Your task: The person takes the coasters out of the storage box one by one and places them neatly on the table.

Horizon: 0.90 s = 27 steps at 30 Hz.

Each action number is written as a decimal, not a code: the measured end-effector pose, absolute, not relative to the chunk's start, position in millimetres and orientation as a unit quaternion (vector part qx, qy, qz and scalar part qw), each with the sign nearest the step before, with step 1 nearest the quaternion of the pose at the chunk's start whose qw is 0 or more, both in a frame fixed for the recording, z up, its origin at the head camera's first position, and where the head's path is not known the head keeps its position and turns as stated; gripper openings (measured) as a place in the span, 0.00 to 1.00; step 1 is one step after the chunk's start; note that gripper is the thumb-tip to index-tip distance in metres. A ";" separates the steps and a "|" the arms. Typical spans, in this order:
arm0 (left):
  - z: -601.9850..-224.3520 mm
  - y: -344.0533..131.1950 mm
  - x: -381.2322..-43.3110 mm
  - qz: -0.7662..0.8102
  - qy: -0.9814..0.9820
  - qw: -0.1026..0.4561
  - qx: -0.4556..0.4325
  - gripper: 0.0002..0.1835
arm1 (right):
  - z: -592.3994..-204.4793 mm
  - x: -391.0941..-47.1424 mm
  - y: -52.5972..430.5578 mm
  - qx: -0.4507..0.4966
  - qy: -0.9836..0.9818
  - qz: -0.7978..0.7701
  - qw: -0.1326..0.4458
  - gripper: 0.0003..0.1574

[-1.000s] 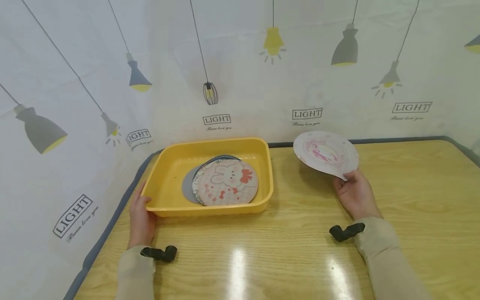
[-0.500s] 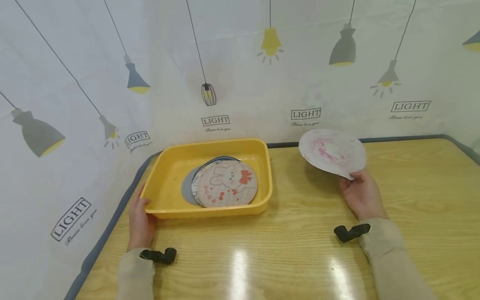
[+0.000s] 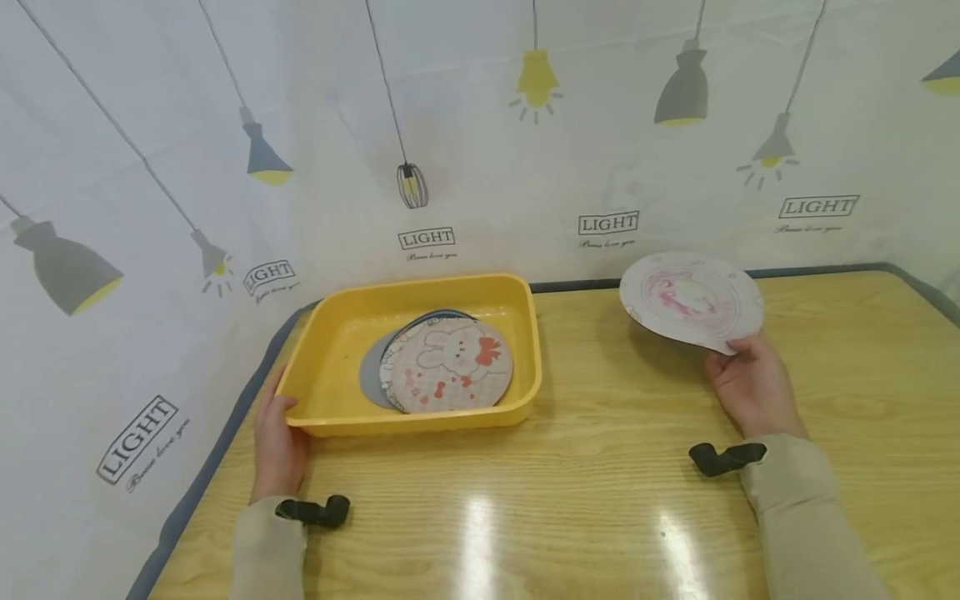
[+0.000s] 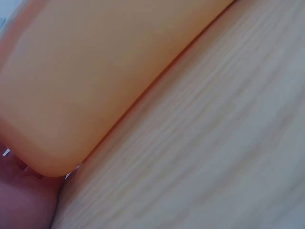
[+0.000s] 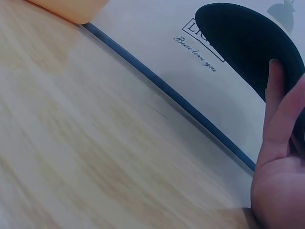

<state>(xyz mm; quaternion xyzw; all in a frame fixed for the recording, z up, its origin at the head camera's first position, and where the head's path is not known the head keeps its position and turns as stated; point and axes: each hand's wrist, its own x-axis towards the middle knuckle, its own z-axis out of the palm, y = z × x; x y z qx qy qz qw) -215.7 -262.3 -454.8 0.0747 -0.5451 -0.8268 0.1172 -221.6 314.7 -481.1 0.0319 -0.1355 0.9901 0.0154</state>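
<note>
My right hand pinches the near edge of a round mouse pad, thumb on top and fingers beneath. The pad's pale top carries a pink print; its black underside shows in the right wrist view. It is held tilted above the table, right of a yellow plastic tray. My left hand grips the tray's near left corner, thumb at the rim. Inside the tray, a pink rabbit-print round pad lies uppermost on several overlapping round pads, with a grey one poking out at left.
The wooden table runs back to a dark blue edge strip. Behind and to the left hangs a white cloth printed with lamps. Black wrist mounts sit at both sleeve cuffs.
My right hand has carried the mouse pad to the right, away from the tray. The left hand keeps its grip on the tray, which has stayed about where it was.
</note>
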 end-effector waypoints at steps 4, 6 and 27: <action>-456.2 -263.5 -216.3 -0.829 -0.540 0.125 0.076 0.30 | -478.6 -217.5 319.9 0.020 -0.131 0.991 0.013 0.18; -456.4 -263.9 -216.7 -0.829 -0.540 0.125 0.076 0.30 | -478.2 -216.2 322.9 0.021 -0.135 0.990 0.018 0.18; -453.8 -261.9 -215.5 -0.834 -0.534 0.119 0.075 0.31 | -483.3 -208.5 372.8 0.029 -0.053 0.995 0.080 0.17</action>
